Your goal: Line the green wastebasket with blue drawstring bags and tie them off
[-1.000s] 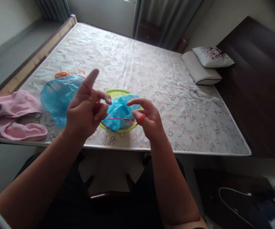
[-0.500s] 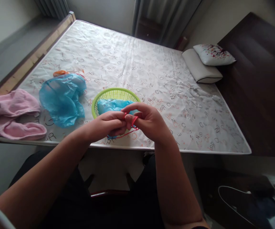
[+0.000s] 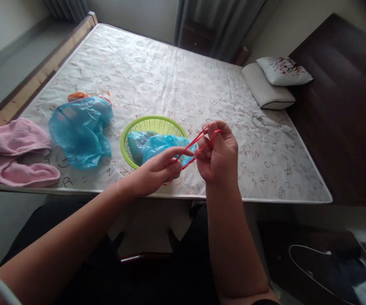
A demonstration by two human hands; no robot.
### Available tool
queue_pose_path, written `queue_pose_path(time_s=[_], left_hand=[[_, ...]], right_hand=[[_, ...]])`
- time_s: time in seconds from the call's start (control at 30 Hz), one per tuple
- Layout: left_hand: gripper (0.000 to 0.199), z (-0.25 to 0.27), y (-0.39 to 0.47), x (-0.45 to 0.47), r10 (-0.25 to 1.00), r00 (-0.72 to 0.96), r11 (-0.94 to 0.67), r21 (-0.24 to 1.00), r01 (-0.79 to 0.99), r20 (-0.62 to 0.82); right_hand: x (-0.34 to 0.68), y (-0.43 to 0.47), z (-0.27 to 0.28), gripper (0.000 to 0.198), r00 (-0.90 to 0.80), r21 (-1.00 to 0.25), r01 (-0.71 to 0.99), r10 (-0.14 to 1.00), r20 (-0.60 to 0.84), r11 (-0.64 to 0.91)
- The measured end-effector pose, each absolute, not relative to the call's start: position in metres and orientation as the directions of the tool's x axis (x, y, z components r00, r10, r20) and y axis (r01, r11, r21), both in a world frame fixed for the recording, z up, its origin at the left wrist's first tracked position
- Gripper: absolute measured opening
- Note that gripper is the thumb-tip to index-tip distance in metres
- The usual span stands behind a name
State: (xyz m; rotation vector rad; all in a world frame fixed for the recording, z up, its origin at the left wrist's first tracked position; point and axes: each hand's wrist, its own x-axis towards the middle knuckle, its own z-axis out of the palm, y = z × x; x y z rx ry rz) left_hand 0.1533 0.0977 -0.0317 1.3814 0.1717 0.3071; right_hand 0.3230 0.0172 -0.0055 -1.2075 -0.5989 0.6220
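The band (image 3: 198,146) I stretch looks rubbery and thin. Bags (image 3: 79,129) are glossy, crinkled plastic; the basket (image 3: 138,125) matt plastic mesh; the towel (image 3: 14,152) fluffy cloth; the bed (image 3: 170,84) smooth printed fabric.

**Both hands up front, pulled apart**

L forearm comes in from lower left, angled up-right; left hand (image 3: 157,169) palm down, fingers pinched together w/ index extended toward the other hand. R forearm rises nearly vertical from bottom centre; right hand (image 3: 217,154) sits higher, back toward camera, fingers curled closed w/ fingertips (image 3: 213,127) at top. Hands near each other, not touching. Both wrists bare.
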Motion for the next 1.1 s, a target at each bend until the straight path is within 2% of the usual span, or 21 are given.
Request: queue_pose_path(time_s=[0.1,0.23,0.37,0.47,0.6,0.7,0.8,0.9,1.1], left_hand=[[0.045,-0.038,0.097,0.152,0.439,0.882,0.011,0.981,-0.194,0.169],[0.034,-0.043,0.100,0.153,0.397,0.891,-0.300,0.948,-0.104,0.223],[0.046,-0.049,0.100,0.157,0.371,0.911,-0.472,0.882,0.015,0.183],[0.035,-0.053,0.098,0.158,0.334,0.922,-0.482,0.876,-0.014,0.198],[0.021,-0.055,0.096,0.156,0.481,0.820,-0.432,0.898,-0.088,0.311],[0.024,-0.056,0.097,0.157,0.569,0.744,-0.445,0.892,-0.081,0.352],[0.028,-0.058,0.098,0.160,0.598,0.724,-0.475,0.879,-0.026,0.345],[0.032,-0.061,0.100,0.163,0.597,0.735,-0.475,0.880,0.002,0.321],[0.044,-0.060,0.098,0.164,0.485,0.834,-0.483,0.876,0.005,0.263]], right_hand=[[0.331,0.015,-0.008,0.036,0.639,-0.964,-0.137,0.764,0.090,0.228],[0.337,0.012,-0.008,0.039,0.599,-0.962,-0.214,0.801,0.007,0.168],[0.334,0.009,-0.001,0.043,0.513,-0.944,-0.317,0.853,-0.092,0.088],[0.332,0.006,0.007,0.047,0.492,-0.938,-0.340,0.862,-0.120,0.064],[0.334,0.005,0.012,0.051,0.542,-0.958,-0.277,0.835,-0.097,0.069],[0.337,0.005,0.011,0.052,0.590,-0.978,-0.192,0.806,-0.045,0.086],[0.337,0.005,0.007,0.053,0.663,-0.987,-0.109,0.749,0.018,0.120],[0.335,0.005,0.006,0.053,0.697,-0.986,-0.066,0.715,0.062,0.151],[0.318,0.003,0.017,0.047,0.574,-0.974,-0.112,0.813,0.099,0.198]])
